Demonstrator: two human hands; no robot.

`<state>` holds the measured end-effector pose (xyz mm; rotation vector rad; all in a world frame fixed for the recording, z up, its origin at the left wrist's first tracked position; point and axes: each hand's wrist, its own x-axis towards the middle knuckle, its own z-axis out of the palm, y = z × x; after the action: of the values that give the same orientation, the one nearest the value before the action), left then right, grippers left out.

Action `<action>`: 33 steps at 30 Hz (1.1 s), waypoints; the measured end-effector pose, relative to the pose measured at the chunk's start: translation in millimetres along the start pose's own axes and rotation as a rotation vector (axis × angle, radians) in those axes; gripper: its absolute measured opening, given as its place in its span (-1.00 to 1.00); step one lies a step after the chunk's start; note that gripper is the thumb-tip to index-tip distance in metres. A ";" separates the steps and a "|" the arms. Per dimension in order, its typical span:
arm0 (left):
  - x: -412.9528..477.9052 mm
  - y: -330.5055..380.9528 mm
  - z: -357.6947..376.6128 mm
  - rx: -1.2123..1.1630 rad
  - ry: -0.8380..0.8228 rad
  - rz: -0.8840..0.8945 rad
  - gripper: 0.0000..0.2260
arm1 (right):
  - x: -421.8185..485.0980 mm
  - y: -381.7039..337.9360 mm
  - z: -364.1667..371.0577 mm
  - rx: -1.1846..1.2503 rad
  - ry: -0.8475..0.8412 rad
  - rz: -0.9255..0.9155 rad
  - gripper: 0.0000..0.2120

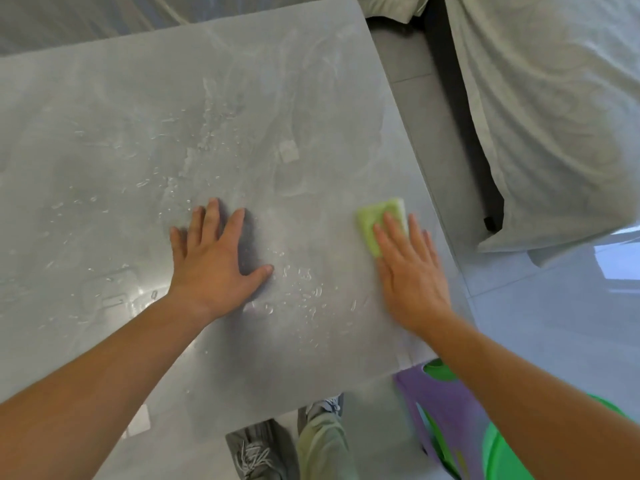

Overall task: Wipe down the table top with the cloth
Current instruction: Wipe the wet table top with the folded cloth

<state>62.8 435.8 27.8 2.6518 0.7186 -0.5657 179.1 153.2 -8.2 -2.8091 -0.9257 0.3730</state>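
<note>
Cloth (379,221), a folded yellow-green pad, lies flat on the table top (138,133) nr its right edge, pinned under the fingers of the right hand (410,268). Fingers are straight & pressing down, not curled round it: no clench, just a flat, palm-down push. Approx. half the cloth pokes out ahead of the fingertips, its long axis running away from the person, roughly in line w/ the fingers. Slight blur on hand & cloth suggests motion.

Left hand (214,258) rests well apart to the left, fingers spread flat on the wet surface, holding nothing, prob. bracing. Water droplets (304,292) bead btwn the two hands & across the middle of the top, w/ smeared streaks farther out. So the wet ground lies left of the cloth, & the right hand is the one placed to sweep it that way. Job looks partly done at best.

Beyond the table's right edge: grey floor (554,323), sheet-draped furniture (536,116), a purple stool (440,410) & green bucket (502,452) by the near corner. Person's shoes (256,452) show below the near edge.
</note>
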 end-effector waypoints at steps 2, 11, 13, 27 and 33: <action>-12.5 -4.9 4.0 0.029 -0.005 -0.014 -0.11 | 24.1 -13.0 -3.4 0.064 0.048 0.225 -0.51; -60.5 -43.4 25.8 0.004 -0.072 0.008 -0.08 | -34.4 -87.4 29.1 -0.074 -0.076 -0.319 -0.34; -60.6 -47.9 28.5 0.000 -0.076 0.028 -0.07 | 5.2 -94.8 24.2 -0.060 -0.034 -0.254 -0.36; -65.1 -45.3 23.3 -0.104 -0.059 0.032 -0.24 | -27.3 -68.6 29.6 -0.007 0.051 -0.189 -0.43; -80.5 -16.2 31.8 0.012 -0.108 0.123 -0.15 | -75.9 -82.8 33.9 0.038 0.094 0.086 -0.43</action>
<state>-18.8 403.4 33.5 2.6307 0.5192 -0.6748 64.1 175.9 -7.7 -2.8116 -0.7727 0.2644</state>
